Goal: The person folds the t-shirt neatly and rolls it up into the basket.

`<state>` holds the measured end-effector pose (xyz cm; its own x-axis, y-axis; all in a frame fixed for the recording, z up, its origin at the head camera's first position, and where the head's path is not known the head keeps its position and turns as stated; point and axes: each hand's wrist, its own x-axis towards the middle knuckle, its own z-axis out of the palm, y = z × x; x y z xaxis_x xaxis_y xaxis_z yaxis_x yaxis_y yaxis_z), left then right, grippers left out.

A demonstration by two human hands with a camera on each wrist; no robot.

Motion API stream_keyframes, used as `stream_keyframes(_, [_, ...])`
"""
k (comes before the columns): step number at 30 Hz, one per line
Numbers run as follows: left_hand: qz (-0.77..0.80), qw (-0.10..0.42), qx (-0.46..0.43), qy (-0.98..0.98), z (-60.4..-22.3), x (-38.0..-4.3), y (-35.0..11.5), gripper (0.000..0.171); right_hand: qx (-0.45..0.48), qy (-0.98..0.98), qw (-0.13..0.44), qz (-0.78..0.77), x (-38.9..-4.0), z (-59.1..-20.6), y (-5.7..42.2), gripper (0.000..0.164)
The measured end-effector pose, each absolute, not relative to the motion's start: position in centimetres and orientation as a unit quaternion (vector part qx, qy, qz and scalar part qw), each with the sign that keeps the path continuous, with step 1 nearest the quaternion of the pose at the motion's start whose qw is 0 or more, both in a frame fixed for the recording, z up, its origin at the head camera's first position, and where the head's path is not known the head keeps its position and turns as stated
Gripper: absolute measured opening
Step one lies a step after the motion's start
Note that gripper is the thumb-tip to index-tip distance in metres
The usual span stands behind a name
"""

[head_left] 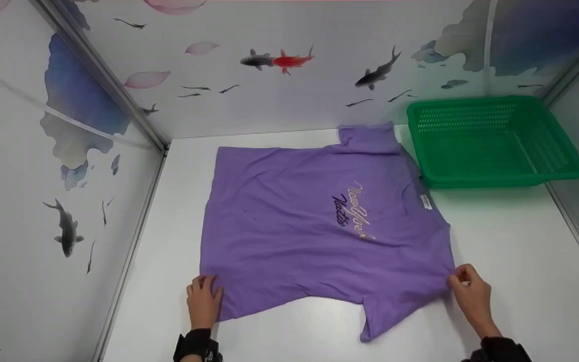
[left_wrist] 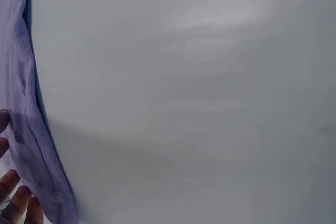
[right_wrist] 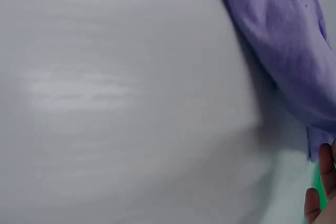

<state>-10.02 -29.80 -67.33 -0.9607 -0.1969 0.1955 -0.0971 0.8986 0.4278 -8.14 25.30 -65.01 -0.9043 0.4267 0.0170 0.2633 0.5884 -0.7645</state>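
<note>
A purple short-sleeved T-shirt (head_left: 279,211) lies spread on its side across the white table, its lettered chest upward and its neckline toward the right. At the near corner of its hem, my left hand (head_left: 203,301) touches the fabric with fingers apart. Its fingertips (left_wrist: 21,198) show beside the cloth in the left wrist view. My right hand (head_left: 473,296) pinches the shirt's near shoulder edge, close to the near sleeve (head_left: 385,317). In the right wrist view the cloth hangs in a rounded fold; only a few fingers (right_wrist: 326,169) show and the pinch is out of sight.
A green plastic basket (head_left: 495,156) stands at the back right, close to the shirt's collar. White panels printed with fish (head_left: 68,231) enclose the table (head_left: 500,226) at the back and both sides. The far sleeve (head_left: 370,138) reaches almost to the back panel.
</note>
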Motion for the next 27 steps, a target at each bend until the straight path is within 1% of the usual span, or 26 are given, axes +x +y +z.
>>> stream_keyframes(4, [-0.205,0.115,0.079,-0.969,-67.1,-9.9,-30.0,0.034,-0.177,-0.911,0.078,0.364,-6.3,-66.3,25.5,0.009])
stream_keyframes(8, [-0.199,0.092,0.097,-0.971,-66.8,-9.6,-30.3,0.037,-0.129,-0.934,0.052,0.328,-5.8,-66.8,25.3,0.012])
stream_keyframes(14, [-0.22,0.062,0.161,-0.96,-66.2,-8.5,-30.5,0.047,-0.085,-0.952,0.052,0.289,-5.7,-66.7,25.3,0.017])
stream_keyframes(18, [-0.236,0.036,0.193,-0.952,-65.9,-7.6,-30.8,0.045,-0.069,-0.953,0.07,0.288,-5.3,-66.8,25.4,0.014])
stream_keyframes(20, [-0.242,0.025,0.191,-0.951,-65.8,-7.1,-31.0,0.045,-0.067,-0.949,0.078,0.298,-5.0,-66.8,25.5,0.01])
stream_keyframes(23, [-0.259,-0.004,0.177,-0.95,-65.6,-6.5,-31.1,0.047,-0.076,-0.942,0.072,0.317,-4.7,-66.7,25.7,0.008])
stream_keyframes(27, [-0.286,-0.027,0.148,-0.946,-65.5,-6.2,-31.3,0.049,-0.098,-0.934,0.042,0.341,-4.3,-66.2,25.9,0.014])
